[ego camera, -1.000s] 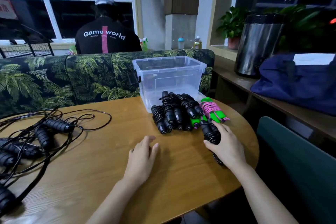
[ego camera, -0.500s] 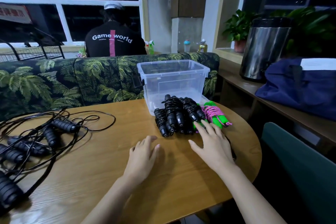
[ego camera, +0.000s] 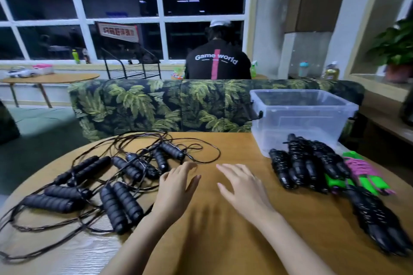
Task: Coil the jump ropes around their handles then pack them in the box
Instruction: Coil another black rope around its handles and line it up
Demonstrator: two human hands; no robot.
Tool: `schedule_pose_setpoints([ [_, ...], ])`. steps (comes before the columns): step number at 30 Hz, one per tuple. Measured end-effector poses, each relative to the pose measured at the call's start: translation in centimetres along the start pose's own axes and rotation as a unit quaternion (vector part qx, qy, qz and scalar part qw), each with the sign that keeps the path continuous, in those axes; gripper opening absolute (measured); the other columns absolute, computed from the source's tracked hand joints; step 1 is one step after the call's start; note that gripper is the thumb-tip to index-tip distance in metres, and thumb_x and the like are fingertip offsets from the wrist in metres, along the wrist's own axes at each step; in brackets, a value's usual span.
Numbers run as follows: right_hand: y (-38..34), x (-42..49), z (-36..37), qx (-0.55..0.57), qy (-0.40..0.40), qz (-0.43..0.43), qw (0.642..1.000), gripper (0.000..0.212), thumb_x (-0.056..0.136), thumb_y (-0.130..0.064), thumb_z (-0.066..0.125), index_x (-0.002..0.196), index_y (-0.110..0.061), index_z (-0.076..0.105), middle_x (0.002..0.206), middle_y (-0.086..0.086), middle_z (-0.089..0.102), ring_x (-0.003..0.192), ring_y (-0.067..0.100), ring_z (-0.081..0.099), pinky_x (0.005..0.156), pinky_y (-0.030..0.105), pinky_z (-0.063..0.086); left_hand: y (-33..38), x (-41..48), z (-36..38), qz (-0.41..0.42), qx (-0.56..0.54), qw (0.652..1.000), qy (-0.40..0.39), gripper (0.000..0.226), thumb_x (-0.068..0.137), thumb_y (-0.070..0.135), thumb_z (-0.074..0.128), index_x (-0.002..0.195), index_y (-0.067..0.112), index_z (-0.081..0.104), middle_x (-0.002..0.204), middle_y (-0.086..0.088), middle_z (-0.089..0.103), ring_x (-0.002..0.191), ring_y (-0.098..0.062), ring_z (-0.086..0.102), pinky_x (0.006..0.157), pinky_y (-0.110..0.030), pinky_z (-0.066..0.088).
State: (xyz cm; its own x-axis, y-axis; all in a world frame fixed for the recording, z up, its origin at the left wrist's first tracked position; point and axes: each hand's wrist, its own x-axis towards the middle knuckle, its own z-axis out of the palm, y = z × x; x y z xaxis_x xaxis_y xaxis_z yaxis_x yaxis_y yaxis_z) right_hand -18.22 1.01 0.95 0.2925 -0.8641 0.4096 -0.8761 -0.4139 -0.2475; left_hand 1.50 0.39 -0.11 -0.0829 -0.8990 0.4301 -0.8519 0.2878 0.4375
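Several loose black jump ropes [ego camera: 116, 187] lie tangled on the left of the round wooden table [ego camera: 223, 241], their cords spread out. On the right sits a pile of coiled black ropes [ego camera: 306, 165], a coiled green-and-pink rope [ego camera: 362, 172], and one more coiled black rope [ego camera: 377, 219] near the table's right edge. A clear plastic box [ego camera: 299, 116] stands behind the pile and looks empty. My left hand [ego camera: 176, 187] and my right hand [ego camera: 241, 187] hover flat over the table's middle, fingers straight, holding nothing. The left hand is just right of the loose ropes.
A sofa with a palm-leaf print [ego camera: 161, 105] backs the far side of the table. A person in a black shirt [ego camera: 216, 60] sits beyond it, facing away. A ledge with a potted plant [ego camera: 395, 51] runs along the right.
My right hand let go of the coiled black rope at the right edge and moved left to the table's middle. The view swung left, bringing the loose ropes closer to centre.
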Motion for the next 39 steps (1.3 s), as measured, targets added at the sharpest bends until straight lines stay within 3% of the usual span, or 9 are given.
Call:
schedule_pose_setpoints([
  [4, -3.0, 4.8, 3.0, 0.013, -0.016, -0.051, 0.999, 0.048, 0.1, -0.038, 0.05, 0.147, -0.03, 0.043, 0.145, -0.012, 0.049, 0.135, 0.013, 0.04, 0.097, 0.034, 0.047, -5.3, 1.3, -1.8, -0.035, 0.018, 0.999, 0.023, 0.027, 0.098, 0.04, 0.051, 0.122, 0.027, 0.051, 0.112, 0.011, 0.063, 0.108, -0.017, 0.057, 0.087, -0.034, 0.032],
  [10, -4.2, 11.8, 6.6, 0.013, -0.031, -0.079, 0.996, 0.047, 0.1, -0.034, 0.05, 0.146, -0.026, 0.045, 0.144, -0.006, 0.051, 0.133, 0.018, 0.042, 0.095, 0.037, 0.05, -10.2, 5.7, -1.5, -0.07, 0.056, 0.996, 0.012, 0.034, 0.095, 0.032, 0.059, 0.127, 0.024, 0.052, 0.126, 0.005, 0.062, 0.117, -0.021, 0.056, 0.097, -0.04, 0.033],
  [18, -2.5, 17.8, 13.2, -0.044, -0.111, -0.029, 0.992, 0.059, 0.099, -0.042, 0.048, 0.152, -0.027, 0.027, 0.146, -0.002, 0.046, 0.135, 0.026, 0.03, 0.102, 0.04, 0.038, -12.2, 10.1, 3.1, -0.064, 0.261, 0.959, -0.09, 0.053, 0.088, 0.053, 0.048, 0.133, 0.028, 0.041, 0.139, 0.003, 0.045, 0.104, -0.021, 0.064, 0.095, -0.042, 0.03],
  [21, -2.2, 18.5, 14.9, -0.056, -0.097, -0.03, 0.993, 0.056, 0.099, -0.041, 0.05, 0.15, -0.024, 0.035, 0.132, -0.001, 0.061, 0.128, 0.026, 0.04, 0.102, 0.039, 0.035, -12.6, 10.5, 3.8, -0.078, 0.208, 0.974, -0.042, 0.04, 0.084, 0.034, 0.055, 0.123, 0.024, 0.05, 0.133, 0.001, 0.049, 0.104, -0.024, 0.061, 0.093, -0.041, 0.032],
  [24, -1.8, 18.3, 14.3, -0.036, -0.019, -0.046, 0.998, 0.048, 0.091, -0.037, 0.066, 0.135, -0.02, 0.059, 0.104, 0.001, 0.074, 0.108, 0.025, 0.056, 0.097, 0.037, 0.041, -12.2, 10.7, 3.2, -0.064, 0.118, 0.99, 0.049, 0.022, 0.076, 0.029, 0.062, 0.095, 0.018, 0.064, 0.108, 0.0, 0.061, 0.091, -0.026, 0.062, 0.094, -0.042, 0.035],
  [28, -0.6, 15.5, 10.9, -0.057, 0.093, -0.038, 0.993, 0.046, 0.05, -0.034, 0.097, 0.09, -0.02, 0.079, 0.062, 0.0, 0.064, 0.065, 0.02, 0.064, 0.062, 0.031, 0.055, -9.7, 9.7, 2.5, -0.05, 0.038, 0.992, 0.11, 0.014, 0.075, 0.027, 0.072, 0.082, 0.016, 0.068, 0.092, 0.0, 0.063, 0.085, -0.024, 0.059, 0.097, -0.045, 0.042],
  [34, 2.3, 6.2, 5.3, -0.074, 0.127, 0.027, 0.989, 0.044, 0.054, -0.029, 0.096, 0.093, -0.016, 0.08, 0.07, 0.004, 0.068, 0.071, 0.024, 0.067, 0.066, 0.033, 0.056, -3.3, 4.8, 3.8, -0.023, -0.029, 0.998, 0.06, 0.02, 0.073, 0.02, 0.078, 0.089, 0.016, 0.068, 0.106, -0.002, 0.061, 0.099, -0.03, 0.058, 0.092, -0.043, 0.047],
  [37, 2.2, 1.2, 3.7, -0.08, 0.119, 0.061, 0.988, 0.045, 0.054, -0.03, 0.097, 0.093, -0.015, 0.08, 0.068, 0.005, 0.07, 0.073, 0.023, 0.069, 0.066, 0.033, 0.057, -0.9, 1.3, 5.3, -0.03, -0.074, 0.997, 0.013, 0.017, 0.077, 0.022, 0.074, 0.092, 0.017, 0.068, 0.126, -0.006, 0.058, 0.119, -0.03, 0.055, 0.098, -0.047, 0.047],
  [39, 2.0, -1.4, 3.5, -0.069, 0.095, 0.1, 0.988, 0.044, 0.056, -0.033, 0.095, 0.096, -0.019, 0.08, 0.072, 0.004, 0.071, 0.075, 0.021, 0.069, 0.065, 0.031, 0.056, 0.4, -1.2, 5.6, -0.052, -0.108, 0.993, -0.021, 0.015, 0.082, 0.028, 0.072, 0.093, 0.021, 0.066, 0.139, -0.004, 0.051, 0.135, -0.023, 0.043, 0.106, -0.039, 0.041],
])
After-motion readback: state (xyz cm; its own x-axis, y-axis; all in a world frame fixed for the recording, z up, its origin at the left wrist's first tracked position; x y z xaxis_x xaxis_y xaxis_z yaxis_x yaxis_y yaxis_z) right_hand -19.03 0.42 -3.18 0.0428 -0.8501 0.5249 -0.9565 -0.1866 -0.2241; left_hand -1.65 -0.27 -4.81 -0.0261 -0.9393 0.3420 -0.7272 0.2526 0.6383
